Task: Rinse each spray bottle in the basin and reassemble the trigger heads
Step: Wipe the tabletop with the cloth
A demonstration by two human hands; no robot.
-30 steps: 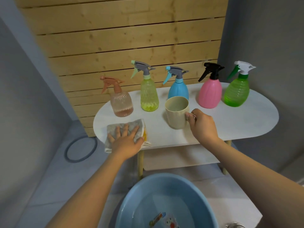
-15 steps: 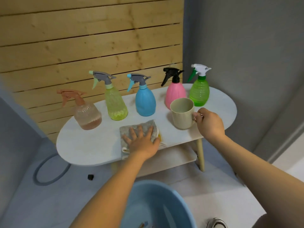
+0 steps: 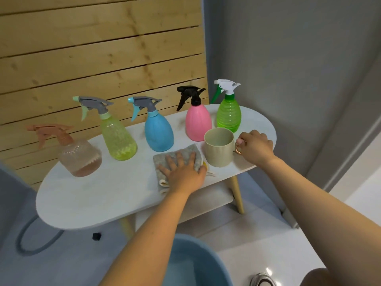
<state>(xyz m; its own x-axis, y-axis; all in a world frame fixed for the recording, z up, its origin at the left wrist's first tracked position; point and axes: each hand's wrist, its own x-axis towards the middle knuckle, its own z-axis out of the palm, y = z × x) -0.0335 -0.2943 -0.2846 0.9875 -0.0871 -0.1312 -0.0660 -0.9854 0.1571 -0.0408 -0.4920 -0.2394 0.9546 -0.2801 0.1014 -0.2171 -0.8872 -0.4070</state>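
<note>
Nothing looks rinsed yet: five plastic spray bottles [image 3: 158, 131] stand capped beyond the left hand [image 3: 183, 174], flat on a grey cloth [image 3: 177, 157]. Right hand [image 3: 255, 147] grasps the beige mug's [image 3: 219, 147] handle; blue basin [image 3: 198, 263] sits below.

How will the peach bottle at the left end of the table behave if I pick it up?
The peach bottle looks squat and wide-based, so it should stand steady when nudged. Only a low layer of liquid shows at its bottom, so it is probably light, with some slosh. Its trigger head appears seated, so lifting by the neck seems workable.
</note>
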